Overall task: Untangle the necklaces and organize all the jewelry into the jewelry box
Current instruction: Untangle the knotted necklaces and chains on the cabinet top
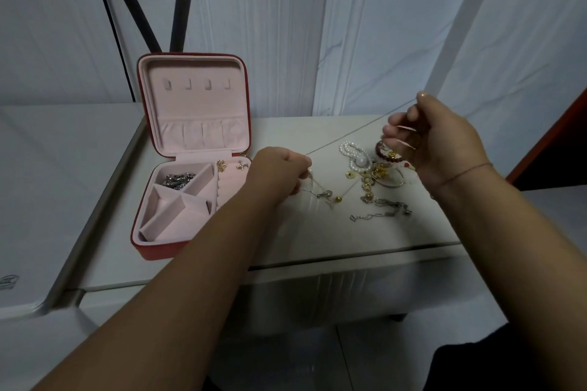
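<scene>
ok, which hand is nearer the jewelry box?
Left. The left hand is just right of the jewelry box base, pinching the thin chain; the right hand holds its other end, farther right above the loose jewelry.

Home-like room: white dresser, draped curtains.

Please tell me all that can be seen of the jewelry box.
The box is square with rounded corners, red outside, lined in soft-looking pale pink. It stands open on the white table, lid upright. The lid carries four small hooks and a gathered pocket. Dividers split the base; one far compartment holds silver pieces, and two earrings sit at its far right. The left arm crosses in front of its right side; contact cannot be told.
</scene>
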`<control>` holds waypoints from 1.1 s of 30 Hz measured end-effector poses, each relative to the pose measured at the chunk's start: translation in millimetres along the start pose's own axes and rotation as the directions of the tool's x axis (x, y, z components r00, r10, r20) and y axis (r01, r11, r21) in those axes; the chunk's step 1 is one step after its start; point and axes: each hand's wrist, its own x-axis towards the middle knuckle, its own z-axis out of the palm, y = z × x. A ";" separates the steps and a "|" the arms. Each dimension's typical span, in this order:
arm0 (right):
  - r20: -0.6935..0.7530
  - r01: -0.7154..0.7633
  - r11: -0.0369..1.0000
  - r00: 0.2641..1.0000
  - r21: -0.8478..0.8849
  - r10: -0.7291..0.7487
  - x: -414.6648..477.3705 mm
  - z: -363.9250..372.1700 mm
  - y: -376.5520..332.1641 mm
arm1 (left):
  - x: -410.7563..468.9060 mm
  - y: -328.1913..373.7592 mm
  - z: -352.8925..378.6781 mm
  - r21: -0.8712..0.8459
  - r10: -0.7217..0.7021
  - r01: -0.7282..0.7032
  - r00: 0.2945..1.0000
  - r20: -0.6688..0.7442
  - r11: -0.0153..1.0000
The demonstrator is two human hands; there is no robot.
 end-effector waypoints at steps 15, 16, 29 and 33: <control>0.218 -0.165 0.970 0.968 0.178 0.124 -0.8 -7.7 -11.6 | -3.6 4.4 -6.4 0.054 -0.005 0.003 0.999 0.044 0.999; 0.223 -0.150 0.971 0.969 0.186 0.107 -1.6 -7.3 -12.0 | -4.2 4.6 -7.0 0.075 0.013 -0.018 0.998 0.066 0.997; 0.305 0.057 0.996 0.949 0.075 -0.078 -15.0 1.6 -14.7 | -8.7 4.9 -10.4 0.377 0.003 -0.136 0.943 0.334 0.916; 0.356 0.106 0.994 0.929 0.000 -0.099 -20.3 4.6 -15.9 | -9.5 3.4 -5.5 0.429 -0.012 -0.155 0.932 0.362 0.890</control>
